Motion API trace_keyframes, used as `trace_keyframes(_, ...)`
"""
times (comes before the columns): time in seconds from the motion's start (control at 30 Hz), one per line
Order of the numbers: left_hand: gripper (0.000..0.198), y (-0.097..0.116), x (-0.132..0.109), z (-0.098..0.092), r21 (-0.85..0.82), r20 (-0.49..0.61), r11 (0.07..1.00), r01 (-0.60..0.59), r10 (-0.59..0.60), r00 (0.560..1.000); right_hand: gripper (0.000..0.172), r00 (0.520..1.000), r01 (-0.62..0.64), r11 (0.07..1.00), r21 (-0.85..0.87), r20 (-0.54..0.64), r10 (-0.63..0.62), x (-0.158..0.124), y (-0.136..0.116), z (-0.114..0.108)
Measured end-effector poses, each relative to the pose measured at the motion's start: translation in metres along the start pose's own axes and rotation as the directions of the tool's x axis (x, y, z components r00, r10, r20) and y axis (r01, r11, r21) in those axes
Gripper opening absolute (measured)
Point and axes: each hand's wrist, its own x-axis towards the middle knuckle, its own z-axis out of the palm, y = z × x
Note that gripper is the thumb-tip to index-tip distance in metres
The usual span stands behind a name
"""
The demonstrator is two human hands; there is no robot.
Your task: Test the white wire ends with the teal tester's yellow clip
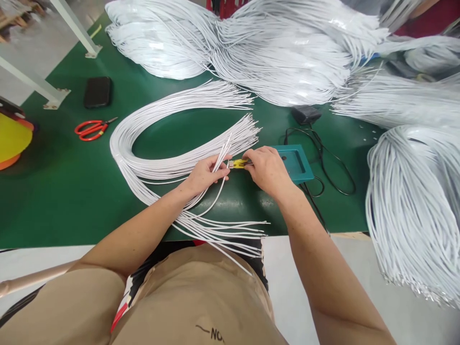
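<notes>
My left hand [206, 173] pinches the end of a thin white cable [218, 194] that trails down toward my lap. My right hand [266, 168] is closed on a small yellow tool [237, 164], held against that cable end. Both hands hover over the green table [64, 191], just left of a teal fixture block [296, 162]. A curved bundle of white cables [143, 158] lies under and left of my left hand, its cut ends fanned out near my fingers. Several loose cables [223, 230] hang over the table's front edge.
Big heaps of white cable [280, 52] fill the back of the table, and more [417, 201] drapes off the right side. Red scissors [91, 129] and a black phone [97, 92] lie at the left. A black adapter [305, 114] with its cord sits behind the teal block.
</notes>
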Motion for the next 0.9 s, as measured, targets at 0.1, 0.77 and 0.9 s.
trace_keyframes(0.1,0.025,-0.001,0.003,-0.001,0.074,-0.028,0.997,-0.014,0.017,0.999,0.02,0.998,0.055,0.998,-0.035,0.005,-0.055,0.0,0.001,0.001)
trace_keyframes(0.77,0.033,-0.002,0.006,0.001,0.185,-0.079,0.982,0.04,-0.025,0.997,0.044,0.916,-0.334,0.94,-0.073,-0.258,0.306,-0.015,0.014,0.016)
trace_keyframes(0.9,0.049,0.0,0.004,-0.004,0.139,-0.065,0.989,0.058,-0.049,0.997,0.043,0.915,-0.339,0.939,-0.062,-0.254,0.313,-0.013,0.012,0.016)
